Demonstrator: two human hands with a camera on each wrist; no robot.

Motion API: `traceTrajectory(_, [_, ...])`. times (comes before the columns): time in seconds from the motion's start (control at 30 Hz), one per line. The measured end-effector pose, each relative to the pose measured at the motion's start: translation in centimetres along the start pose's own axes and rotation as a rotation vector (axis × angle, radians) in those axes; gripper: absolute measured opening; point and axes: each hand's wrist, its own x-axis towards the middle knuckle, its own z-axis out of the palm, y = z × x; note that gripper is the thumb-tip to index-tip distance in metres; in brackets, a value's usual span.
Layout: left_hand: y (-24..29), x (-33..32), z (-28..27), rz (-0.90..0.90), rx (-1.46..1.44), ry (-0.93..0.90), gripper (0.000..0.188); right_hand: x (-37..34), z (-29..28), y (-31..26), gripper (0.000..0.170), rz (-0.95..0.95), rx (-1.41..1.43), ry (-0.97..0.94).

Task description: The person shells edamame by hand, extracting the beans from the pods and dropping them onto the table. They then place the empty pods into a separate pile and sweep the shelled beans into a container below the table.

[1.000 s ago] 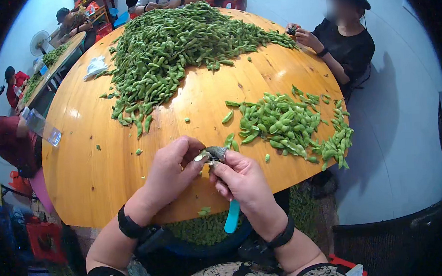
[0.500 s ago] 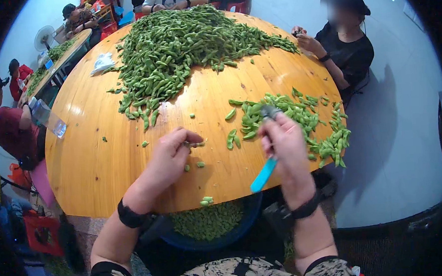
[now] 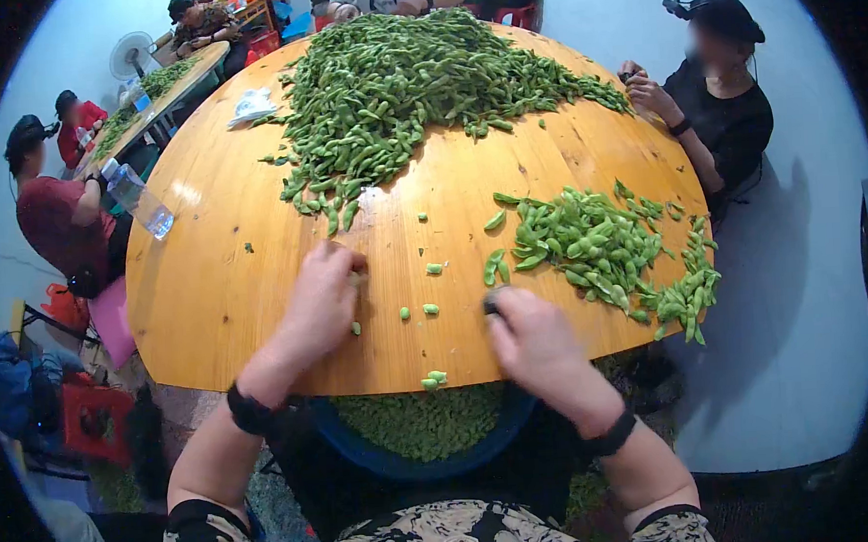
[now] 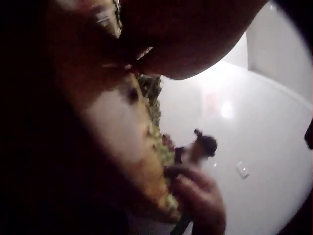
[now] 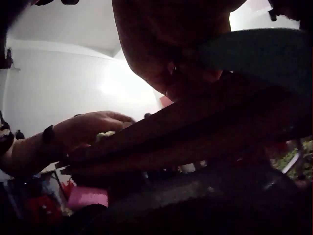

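My left hand (image 3: 325, 294) is over the near left of the wooden table, its fingers bent inward. I cannot tell whether it holds anything. Loose shelled soybeans (image 3: 431, 309) lie between the hands, one pair near the table's front edge. My right hand (image 3: 540, 336), blurred, is just in front of two green soybean pods (image 3: 495, 268). It grips a tool whose turquoise handle (image 5: 264, 56) shows dark in the right wrist view; the tool's tip is hidden. A dark grey covering (image 3: 493, 300) shows at a right fingertip. Beside it lies a small pile of pods (image 3: 589, 238).
A large heap of pods (image 3: 395, 87) covers the far table. A blue tub (image 3: 365, 461) of shelled beans stands below the front edge. A water bottle (image 3: 139, 198) and white tissue (image 3: 253, 108) are at left. Another person (image 3: 724, 99) sits at right; others sit around.
From both hands meeting at the pod, the hands have parted. My right hand went out to the small pod pile and has come back nearer. Loose beans now show on the table.
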Motion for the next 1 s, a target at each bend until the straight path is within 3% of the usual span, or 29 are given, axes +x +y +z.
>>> traceTrajectory(0.13, [4.6, -1.5, 1.9, 0.185, -0.181, -0.067, 0.022, 1.1, 2.5, -2.0, 0.013, -0.03, 0.241, -0.132])
traceTrajectory(0.2, [5.8, -1.6, 1.9, 0.154, -0.229, -0.07, 0.022, 1.5, 2.5, -1.9, 0.014, 0.052, 0.55, -0.201])
traceTrajectory(0.23, [6.0, -1.5, 1.7, 0.123, -0.283, -0.069, 0.023, 1.7, 1.8, -1.6, 0.014, 0.046, 0.551, -0.2])
traceTrajectory(0.3, [5.4, 0.1, 1.0, 0.142, -0.255, -0.078, 0.022, 1.7, -0.8, -0.6, 0.017, 0.516, 1.015, -0.253])
traceTrajectory(0.33, [4.9, 0.9, 1.0, 0.135, -0.211, -0.041, 0.022, 1.5, -0.9, 0.6, 0.019, 0.566, 1.108, -0.187])
traceTrajectory(0.43, [2.8, 4.3, 1.0, 0.191, -0.059, 0.054, 0.021, 1.3, -2.1, 2.3, 0.021, 0.538, 1.37, -0.194])
traceTrajectory(0.53, [0.6, 6.9, 0.5, 0.09, 0.135, 0.138, 0.02, 1.2, -2.3, 2.6, 0.021, 0.505, 1.501, -0.212])
traceTrajectory(0.6, [-1.0, 7.8, 0.2, -0.106, 0.262, 0.08, 0.02, 1.1, -2.3, 2.6, 0.021, 0.492, 1.486, -0.214])
traceTrajectory(0.7, [-3.5, 8.0, 0.9, -0.13, 0.255, 0.078, 0.019, 0.9, -2.1, 2.6, 0.022, 0.492, 1.455, -0.216])
traceTrajectory(0.83, [-3.9, 7.6, 1.1, -0.147, 0.267, 0.093, 0.02, 1.0, -2.0, 1.7, 0.022, 0.519, 1.331, -0.211])
traceTrajectory(0.93, [-2.3, 7.4, 1.0, -0.052, 0.25, 0.128, 0.021, 1.8, -1.5, 0.9, 0.025, 0.523, 1.227, -0.242])
traceTrajectory(1.0, [0.8, 6.7, 0.5, -0.021, -0.061, -0.028, 0.019, 2.9, -1.3, 0.4, 0.025, 0.51, 1.156, -0.227])
